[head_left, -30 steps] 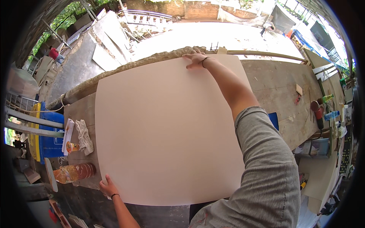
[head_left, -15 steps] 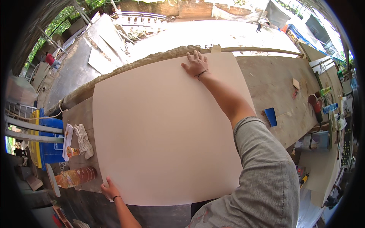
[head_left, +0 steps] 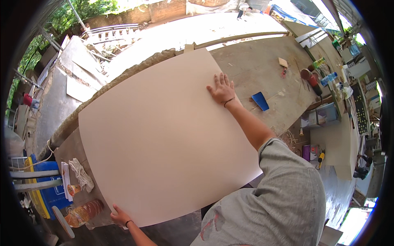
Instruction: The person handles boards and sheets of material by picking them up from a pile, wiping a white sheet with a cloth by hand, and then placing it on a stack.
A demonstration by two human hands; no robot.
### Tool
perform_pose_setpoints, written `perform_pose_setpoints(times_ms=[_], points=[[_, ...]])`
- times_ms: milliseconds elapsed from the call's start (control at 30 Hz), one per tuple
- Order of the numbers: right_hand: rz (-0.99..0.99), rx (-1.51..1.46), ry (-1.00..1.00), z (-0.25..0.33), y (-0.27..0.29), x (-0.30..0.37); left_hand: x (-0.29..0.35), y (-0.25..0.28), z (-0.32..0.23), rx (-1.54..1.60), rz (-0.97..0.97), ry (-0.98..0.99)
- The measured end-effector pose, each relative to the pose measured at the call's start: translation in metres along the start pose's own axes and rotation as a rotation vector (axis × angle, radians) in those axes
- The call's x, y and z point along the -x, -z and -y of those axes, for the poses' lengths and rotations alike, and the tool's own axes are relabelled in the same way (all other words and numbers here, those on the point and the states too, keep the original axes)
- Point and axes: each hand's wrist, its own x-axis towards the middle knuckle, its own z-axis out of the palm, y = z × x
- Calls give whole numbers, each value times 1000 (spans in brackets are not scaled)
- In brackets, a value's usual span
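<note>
A large, pale, smooth sheet [head_left: 164, 139] lies over the worktable. My right hand [head_left: 223, 89] rests flat on it near its right edge, fingers spread, palm down. At the sheet's near left corner, my left hand [head_left: 120, 216] grips the edge with the thumb on top; its other fingers are partly hidden. Beyond that hand, a large plastic bottle [head_left: 84, 213] lies on its side, near a bundle of white cloth or string [head_left: 81, 175]. A blue dustpan-like scoop [head_left: 260, 101] lies on the table right of my right hand.
A red and black power tool [head_left: 314, 84], a blue-tinted bottle [head_left: 329, 78] and a small wooden block [head_left: 282, 62] lie on the right. A rough concrete ledge [head_left: 135, 69] runs along the far side. At the left stands a blue bin [head_left: 53, 192]. A distant person [head_left: 243, 9] is at the top.
My right hand has moved from the sheet's far edge nearer, along its right side. My left hand stays at the near left corner. The view has turned rightward.
</note>
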Motion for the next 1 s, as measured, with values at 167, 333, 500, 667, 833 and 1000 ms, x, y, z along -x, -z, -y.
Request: perform_pose_setpoints(times_ms=[167,333,500,667,833,1000], points=[[15,-19,-29,-24,13,86,3,7,-9,45,58,-38],[-63,-32,-108,-54,21,162,-4,-1,1,67,45,-17],[-134,-142,-104,-90,24,221,-3,-4,-2,44,-7,-26],[-164,-92,-106,-101,26,264,1,4,-6,69,39,-24],[-108,104,-49,-91,29,305,-1,6,-4,49,13,-18],[-55,16,76,-63,14,332,7,13,-15,35,111,-18]])
